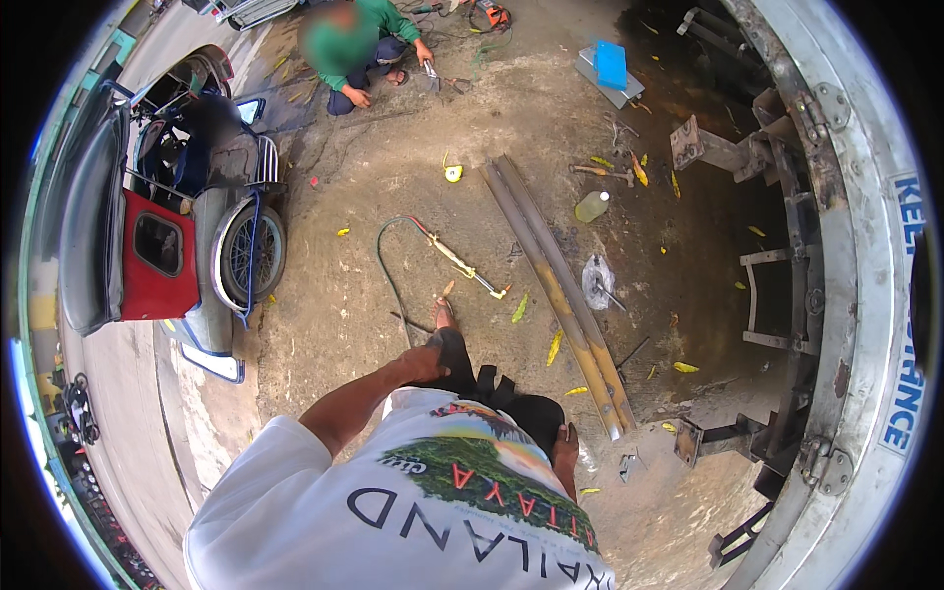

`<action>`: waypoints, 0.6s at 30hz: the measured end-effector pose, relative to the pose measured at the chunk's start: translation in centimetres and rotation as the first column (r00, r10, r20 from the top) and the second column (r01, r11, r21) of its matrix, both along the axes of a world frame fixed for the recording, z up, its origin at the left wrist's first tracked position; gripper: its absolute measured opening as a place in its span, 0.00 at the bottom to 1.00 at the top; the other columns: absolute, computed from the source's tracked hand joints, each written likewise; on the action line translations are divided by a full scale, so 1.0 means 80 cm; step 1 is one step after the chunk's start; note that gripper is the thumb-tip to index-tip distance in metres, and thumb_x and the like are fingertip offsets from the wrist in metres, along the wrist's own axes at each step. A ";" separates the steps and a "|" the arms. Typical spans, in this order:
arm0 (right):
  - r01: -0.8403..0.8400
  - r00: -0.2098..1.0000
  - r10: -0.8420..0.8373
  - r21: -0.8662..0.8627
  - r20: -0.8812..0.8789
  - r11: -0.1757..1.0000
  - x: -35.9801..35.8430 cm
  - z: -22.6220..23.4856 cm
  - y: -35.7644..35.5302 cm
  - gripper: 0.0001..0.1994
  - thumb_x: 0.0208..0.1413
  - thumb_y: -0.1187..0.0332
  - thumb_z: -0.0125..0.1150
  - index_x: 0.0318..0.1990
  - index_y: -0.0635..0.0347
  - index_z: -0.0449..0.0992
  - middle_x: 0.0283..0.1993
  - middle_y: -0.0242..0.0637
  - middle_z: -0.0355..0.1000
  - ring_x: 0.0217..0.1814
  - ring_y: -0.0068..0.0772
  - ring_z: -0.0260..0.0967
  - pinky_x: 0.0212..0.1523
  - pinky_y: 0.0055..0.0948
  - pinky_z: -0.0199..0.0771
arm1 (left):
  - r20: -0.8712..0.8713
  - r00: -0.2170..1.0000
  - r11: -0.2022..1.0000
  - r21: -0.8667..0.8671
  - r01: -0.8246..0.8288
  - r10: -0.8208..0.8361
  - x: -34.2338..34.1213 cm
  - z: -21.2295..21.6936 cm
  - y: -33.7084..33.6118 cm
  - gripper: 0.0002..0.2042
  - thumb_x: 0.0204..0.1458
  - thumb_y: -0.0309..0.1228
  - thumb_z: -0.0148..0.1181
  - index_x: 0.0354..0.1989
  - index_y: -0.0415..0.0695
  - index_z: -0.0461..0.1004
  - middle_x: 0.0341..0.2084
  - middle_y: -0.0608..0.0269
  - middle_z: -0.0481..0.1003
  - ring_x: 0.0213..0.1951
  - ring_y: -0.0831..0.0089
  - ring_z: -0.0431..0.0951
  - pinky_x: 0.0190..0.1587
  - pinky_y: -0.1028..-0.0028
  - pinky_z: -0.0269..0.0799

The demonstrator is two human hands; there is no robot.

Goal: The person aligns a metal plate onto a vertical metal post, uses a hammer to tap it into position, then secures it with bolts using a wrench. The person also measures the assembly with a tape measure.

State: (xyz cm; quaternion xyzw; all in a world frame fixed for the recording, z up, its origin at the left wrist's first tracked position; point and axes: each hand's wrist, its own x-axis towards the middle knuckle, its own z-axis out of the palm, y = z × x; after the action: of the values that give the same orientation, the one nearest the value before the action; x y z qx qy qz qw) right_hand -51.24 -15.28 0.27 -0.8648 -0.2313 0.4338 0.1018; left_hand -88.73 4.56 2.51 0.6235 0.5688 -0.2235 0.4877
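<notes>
My left hand rests on the dark cloth over my left thigh, fingers laid along it and nothing seen in them. Beside my right thigh is my right hand, its fingers slightly apart and apparently holding nothing; part of it is hidden by my shirt. On the concrete ahead lies a cutting torch, with its dark hose curving back toward my left foot. Two long, partly rusted steel bars lie side by side, slanting from far middle to near right. Neither hand touches the torch or bars.
A yellow tape measure, bottle, hammer and clear plastic bag lie around the bars. A truck body lines the right; a sidecar stands left. A crouching person in green handles a metal tool.
</notes>
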 end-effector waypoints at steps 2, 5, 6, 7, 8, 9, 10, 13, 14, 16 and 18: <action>0.078 0.997 -0.079 0.064 0.007 0.995 0.001 -0.022 0.020 0.30 0.64 0.46 0.51 0.67 0.56 0.66 0.64 0.55 0.69 0.66 0.56 0.66 0.65 0.45 0.64 | 0.042 0.992 0.992 -0.032 -0.120 0.121 -0.059 -0.015 0.028 0.32 0.56 0.52 0.61 0.58 0.35 0.69 0.49 0.36 0.76 0.54 0.43 0.76 0.56 0.55 0.72; 0.448 0.870 -0.455 -0.080 -0.189 0.890 -0.022 -0.042 0.071 0.28 0.64 0.46 0.53 0.62 0.57 0.71 0.55 0.45 0.74 0.56 0.42 0.71 0.58 0.42 0.69 | 0.023 0.948 0.948 -0.041 -0.315 0.317 -0.138 -0.014 0.065 0.31 0.57 0.53 0.60 0.52 0.33 0.72 0.48 0.39 0.77 0.53 0.45 0.77 0.55 0.55 0.72; 0.552 0.784 -0.584 -0.195 -0.209 0.811 -0.034 -0.035 0.094 0.27 0.64 0.46 0.54 0.60 0.58 0.73 0.52 0.43 0.75 0.54 0.39 0.72 0.56 0.42 0.69 | 0.012 0.945 0.945 -0.036 -0.326 0.326 -0.158 -0.012 0.077 0.30 0.57 0.53 0.60 0.51 0.33 0.73 0.46 0.39 0.78 0.52 0.45 0.77 0.54 0.55 0.72; 0.539 0.778 -0.562 -0.160 -0.283 0.827 -0.046 -0.039 0.111 0.24 0.62 0.46 0.57 0.55 0.56 0.76 0.42 0.34 0.74 0.43 0.32 0.72 0.45 0.40 0.71 | 0.002 0.942 0.941 -0.032 -0.336 0.336 -0.177 -0.011 0.089 0.30 0.57 0.53 0.60 0.50 0.33 0.74 0.45 0.39 0.78 0.52 0.46 0.78 0.53 0.55 0.72; 0.451 0.808 -0.475 -0.154 -0.349 0.879 -0.054 -0.039 0.133 0.23 0.62 0.46 0.57 0.54 0.54 0.76 0.40 0.31 0.73 0.39 0.29 0.71 0.41 0.38 0.71 | -0.008 0.938 0.938 -0.028 -0.347 0.347 -0.193 -0.012 0.102 0.29 0.58 0.53 0.60 0.49 0.33 0.75 0.44 0.38 0.78 0.51 0.46 0.78 0.52 0.55 0.72; 0.356 0.826 -0.383 -0.144 -0.414 0.923 -0.061 -0.038 0.158 0.23 0.62 0.47 0.58 0.53 0.53 0.76 0.38 0.29 0.72 0.35 0.26 0.70 0.38 0.36 0.71 | -0.011 0.923 0.922 -0.031 -0.385 0.385 -0.208 -0.012 0.114 0.29 0.58 0.52 0.60 0.48 0.33 0.76 0.43 0.39 0.79 0.50 0.46 0.79 0.51 0.55 0.72; 0.260 0.832 -0.288 -0.127 -0.475 0.957 -0.067 -0.045 0.180 0.22 0.61 0.47 0.59 0.52 0.52 0.77 0.36 0.26 0.72 0.31 0.23 0.68 0.34 0.33 0.71 | -0.013 0.906 0.906 -0.033 -0.423 0.422 -0.221 -0.015 0.128 0.28 0.58 0.52 0.60 0.47 0.33 0.76 0.41 0.39 0.79 0.49 0.47 0.79 0.50 0.56 0.73; 0.229 0.822 -0.223 -0.055 -0.524 0.972 -0.096 -0.067 0.257 0.13 0.64 0.55 0.58 0.50 0.49 0.77 0.32 0.19 0.70 0.22 0.13 0.61 0.24 0.22 0.65 | -0.021 0.847 0.847 -0.038 -0.531 0.530 -0.250 -0.020 0.171 0.27 0.57 0.52 0.60 0.44 0.33 0.78 0.38 0.39 0.80 0.45 0.48 0.80 0.49 0.57 0.73; 0.206 0.816 -0.202 -0.054 -0.541 0.977 -0.102 -0.071 0.285 0.12 0.64 0.57 0.57 0.50 0.49 0.77 0.31 0.19 0.69 0.21 0.13 0.60 0.24 0.20 0.64 | -0.023 0.825 0.824 -0.039 -0.565 0.564 -0.258 -0.022 0.186 0.27 0.57 0.52 0.60 0.43 0.33 0.78 0.37 0.38 0.80 0.44 0.48 0.80 0.49 0.57 0.73; 0.224 0.776 -0.245 -0.110 -0.581 0.968 -0.108 -0.072 0.342 0.12 0.65 0.59 0.57 0.51 0.50 0.76 0.31 0.20 0.70 0.22 0.13 0.61 0.23 0.19 0.62 | 0.063 0.772 0.774 -0.016 -0.633 0.633 -0.276 -0.038 0.206 0.27 0.57 0.52 0.60 0.43 0.33 0.78 0.36 0.39 0.80 0.44 0.49 0.81 0.49 0.57 0.73; 0.167 0.827 -0.245 -0.195 -0.506 0.966 -0.115 -0.082 0.408 0.13 0.64 0.57 0.57 0.52 0.51 0.76 0.33 0.22 0.71 0.23 0.14 0.62 0.23 0.20 0.62 | 0.105 0.693 0.698 -0.018 -0.716 0.713 -0.283 -0.039 0.240 0.26 0.57 0.51 0.61 0.43 0.34 0.78 0.33 0.43 0.80 0.40 0.54 0.80 0.44 0.59 0.73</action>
State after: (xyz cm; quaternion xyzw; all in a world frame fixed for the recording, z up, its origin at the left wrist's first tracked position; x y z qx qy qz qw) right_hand -60.48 17.38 -6.28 -0.7378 -0.0682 0.6556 0.1454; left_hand -111.38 23.77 -0.57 0.3702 0.7429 0.0229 0.5573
